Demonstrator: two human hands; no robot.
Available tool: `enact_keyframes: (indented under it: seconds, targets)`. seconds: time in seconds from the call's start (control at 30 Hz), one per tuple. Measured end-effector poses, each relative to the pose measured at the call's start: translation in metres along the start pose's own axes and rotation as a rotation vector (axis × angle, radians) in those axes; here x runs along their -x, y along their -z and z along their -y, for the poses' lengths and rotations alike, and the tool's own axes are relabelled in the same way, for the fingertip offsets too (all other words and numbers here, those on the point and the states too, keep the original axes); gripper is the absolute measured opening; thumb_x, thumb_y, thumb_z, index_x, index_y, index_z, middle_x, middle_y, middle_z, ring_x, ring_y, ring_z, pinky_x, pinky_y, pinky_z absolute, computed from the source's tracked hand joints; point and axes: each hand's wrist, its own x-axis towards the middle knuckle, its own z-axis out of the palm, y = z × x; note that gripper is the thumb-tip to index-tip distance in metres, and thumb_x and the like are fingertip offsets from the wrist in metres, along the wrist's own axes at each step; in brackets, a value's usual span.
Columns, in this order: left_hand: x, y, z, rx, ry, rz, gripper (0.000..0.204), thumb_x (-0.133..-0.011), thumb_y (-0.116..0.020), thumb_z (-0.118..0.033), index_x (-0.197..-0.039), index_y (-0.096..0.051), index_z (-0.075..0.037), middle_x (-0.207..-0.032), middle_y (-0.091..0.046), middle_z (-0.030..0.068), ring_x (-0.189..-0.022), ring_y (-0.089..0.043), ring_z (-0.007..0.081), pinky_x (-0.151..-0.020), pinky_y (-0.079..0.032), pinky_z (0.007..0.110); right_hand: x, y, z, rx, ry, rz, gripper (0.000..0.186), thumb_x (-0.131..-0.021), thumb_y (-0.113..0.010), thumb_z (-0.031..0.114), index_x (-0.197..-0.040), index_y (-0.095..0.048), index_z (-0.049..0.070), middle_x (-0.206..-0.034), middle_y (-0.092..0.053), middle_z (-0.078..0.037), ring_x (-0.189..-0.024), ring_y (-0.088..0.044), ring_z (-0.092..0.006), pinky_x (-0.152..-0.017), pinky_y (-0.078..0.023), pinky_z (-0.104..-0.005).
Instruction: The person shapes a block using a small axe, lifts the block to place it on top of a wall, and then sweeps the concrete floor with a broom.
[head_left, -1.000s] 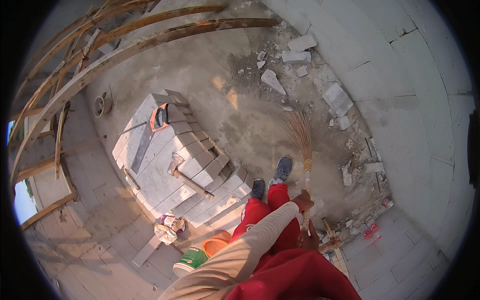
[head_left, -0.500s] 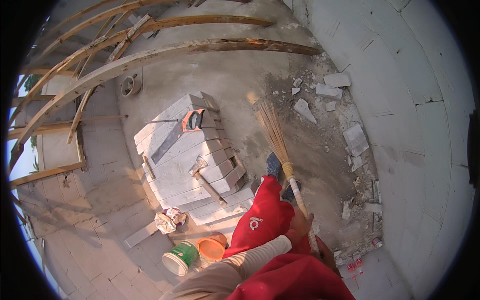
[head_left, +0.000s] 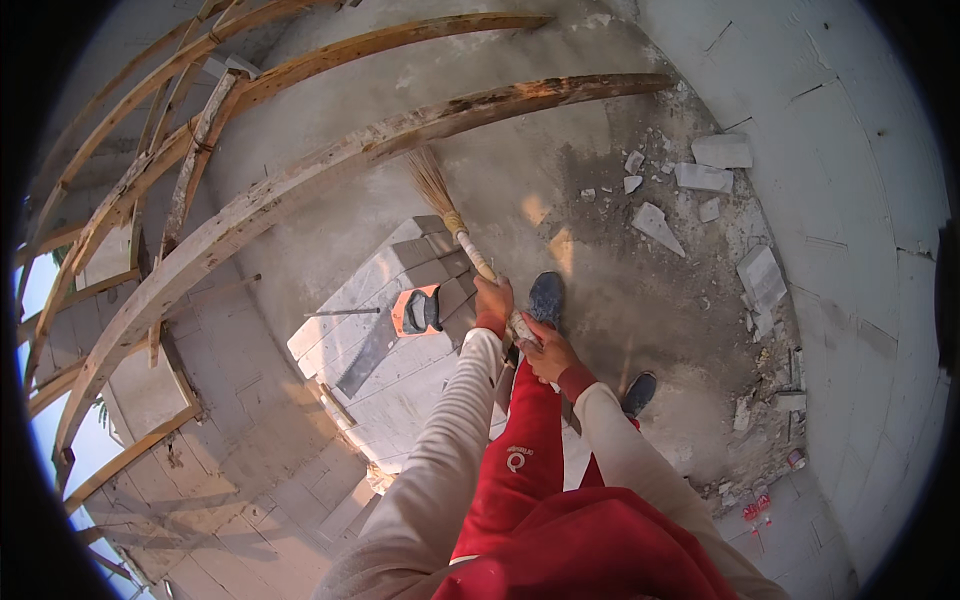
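Note:
Both my hands grip a straw broom (head_left: 434, 188) by its pale wrapped handle. My left hand (head_left: 493, 304) is closed higher up, nearer the bristles; my right hand (head_left: 546, 352) is closed near the handle's lower end. The bristles point away from me, beyond the block stack and close to a long wooden beam (head_left: 340, 160); whether they touch the floor I cannot tell. Left of my left hand, a handsaw (head_left: 417, 311) with an orange and black handle lies on the stack of pale blocks (head_left: 400, 400). My left arm hides part of that stack.
Several wooden beams slant across the upper left. Broken white block pieces (head_left: 657, 229) and rubble lie along the right wall (head_left: 850, 190). A larger chunk (head_left: 763, 277) rests there too. Red scraps (head_left: 757, 508) lie at the lower right. My shoes (head_left: 546, 298) stand on the dusty floor.
The broom has swung left and away from me, from beside the rubble toward the beam. Both arms now reach forward. The hammer, green bucket and orange bucket no longer show.

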Motion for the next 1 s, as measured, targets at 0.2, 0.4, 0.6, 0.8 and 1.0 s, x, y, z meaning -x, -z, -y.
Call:
enact_keyframes:
  seconds: [0.2, 0.4, 0.6, 0.8, 1.0]
  targets:
    - [0.16, -0.074, 0.048, -0.157, -0.068, 0.733, 0.066, -0.094, -0.06, -0.033, -0.135, -0.025, 0.004, -0.101, -0.068, 0.0373, -0.099, -0.068, 0.0531, -0.091, -0.053, 0.058, 0.162, -0.028, -0.027, -0.522, -0.396, -0.323, 0.06, -0.103, -0.058, 0.02, -0.16, -0.04, 0.028, -0.072, -0.054, 0.002, -0.053, -0.05, -0.009, -0.045, -0.043, -0.0293]
    - [0.306, -0.003, -0.01, 0.125, 0.003, 0.629, 0.06, -0.097, -0.062, -0.031, -0.135, -0.029, 0.002, -0.096, -0.068, 0.0321, -0.087, -0.068, 0.0538, -0.077, -0.054, 0.059, 0.283, -0.026, 0.026, -0.078, -0.29, -0.351, 0.06, -0.103, -0.059, 0.016, -0.16, -0.039, 0.018, -0.098, -0.063, -0.007, -0.077, -0.061, -0.0155, -0.067, -0.049, -0.0308]
    - [0.101, 0.074, -0.011, 0.233, -0.126, 0.055, 0.046, -0.096, -0.064, -0.025, -0.126, -0.038, -0.002, -0.094, -0.068, 0.0304, -0.088, -0.067, 0.0533, -0.075, -0.053, 0.057, 0.107, -0.031, 0.057, 0.337, 0.299, -0.083, 0.06, -0.104, -0.059, 0.012, -0.16, -0.038, 0.007, -0.123, -0.072, -0.016, -0.1, -0.072, -0.0219, -0.089, -0.056, -0.0323]
    - [-0.152, 0.08, -0.011, 0.032, -0.145, 0.022, 0.053, -0.092, -0.064, -0.025, -0.123, -0.037, 0.009, -0.094, -0.069, 0.0353, -0.094, -0.068, 0.0529, -0.082, -0.056, 0.054, -0.1, -0.071, 0.084, 0.107, 0.111, -0.076, 0.063, -0.102, -0.065, 0.02, -0.16, -0.04, 0.017, -0.092, -0.068, -0.01, -0.07, -0.064, -0.0197, -0.062, -0.053, -0.0351]
    - [0.12, -0.029, -0.054, -0.226, -0.115, 1.004, 0.071, -0.089, -0.067, -0.027, -0.134, -0.026, 0.01, -0.111, -0.065, 0.0359, -0.111, -0.066, 0.0508, -0.092, -0.054, 0.049, 0.145, -0.042, 0.078, -0.491, -0.346, -0.429, 0.063, -0.104, -0.054, 0.015, -0.163, -0.033, 0.022, -0.074, -0.053, 0.001, -0.051, -0.044, -0.0076, -0.045, -0.042, -0.0287]
